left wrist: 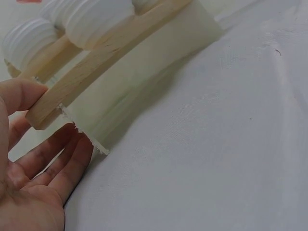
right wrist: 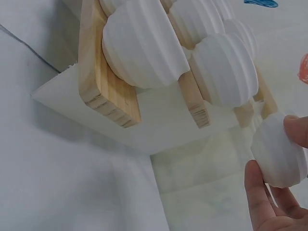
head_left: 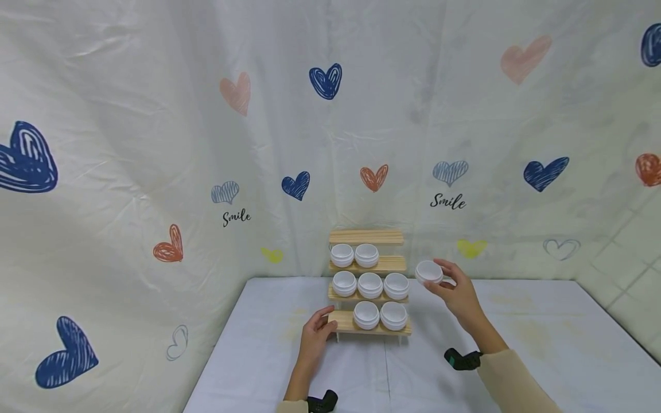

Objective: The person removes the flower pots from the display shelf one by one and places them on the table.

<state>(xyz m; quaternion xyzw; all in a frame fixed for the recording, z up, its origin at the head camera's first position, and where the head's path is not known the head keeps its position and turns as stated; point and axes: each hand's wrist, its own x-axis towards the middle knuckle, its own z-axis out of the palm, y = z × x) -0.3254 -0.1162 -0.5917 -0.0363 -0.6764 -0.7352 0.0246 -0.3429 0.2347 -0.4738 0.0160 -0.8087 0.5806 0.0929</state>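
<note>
A tiered wooden rack [head_left: 366, 236] stands on the table, with small white ribbed bowls on its lower three tiers. Its top tier carries none. Two bowls [head_left: 366, 315] sit on the lowest board [head_left: 342, 321], toward its right side. My left hand [head_left: 314, 338] pinches the left end of that board; the left wrist view shows the thumb [left wrist: 24, 96] against the wood and several fingers spread below it. Off the rack's right side, my right hand [head_left: 462, 298] holds another white bowl [head_left: 428, 272] between thumb and fingers, upright and raised beside the second tier from the top.
The table [head_left: 516, 344] has a white cloth with a crease running toward the front. Behind the rack hangs a pale curtain [head_left: 392, 115] printed with hearts. Whitish end panels [right wrist: 115, 110] support the rack's boards. Each wrist wears a black camera [head_left: 462, 359].
</note>
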